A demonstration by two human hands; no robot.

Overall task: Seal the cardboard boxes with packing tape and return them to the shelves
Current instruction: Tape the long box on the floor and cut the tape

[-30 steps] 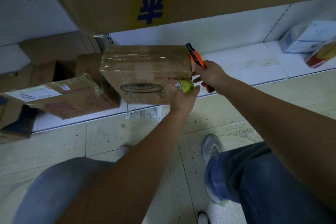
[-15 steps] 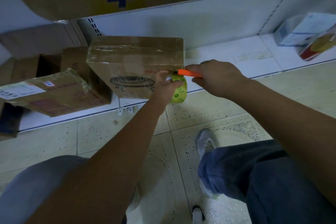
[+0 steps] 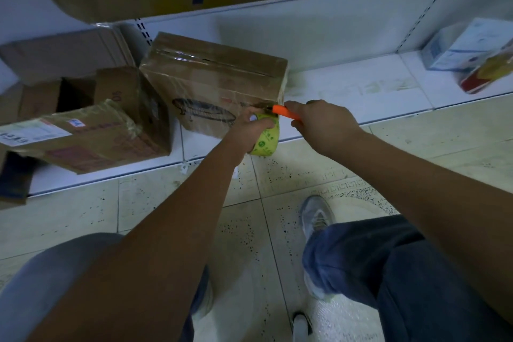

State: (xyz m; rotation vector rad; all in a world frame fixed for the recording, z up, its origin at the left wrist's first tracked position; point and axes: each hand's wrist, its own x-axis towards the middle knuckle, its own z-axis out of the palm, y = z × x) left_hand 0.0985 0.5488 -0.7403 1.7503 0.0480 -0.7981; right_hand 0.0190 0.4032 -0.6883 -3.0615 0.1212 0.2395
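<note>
A white and blue carton and a red and yellow packet lie at the right, above a speckled tiled floor with grey sneakers

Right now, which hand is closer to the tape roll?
Left. The left hand grips the tape roll; the right hand is beside it, holding the orange cutter.

Dim, bluish indoor light, glare on taped cardboard box; wide-angle bending at edges, soft grainy detail
</note>
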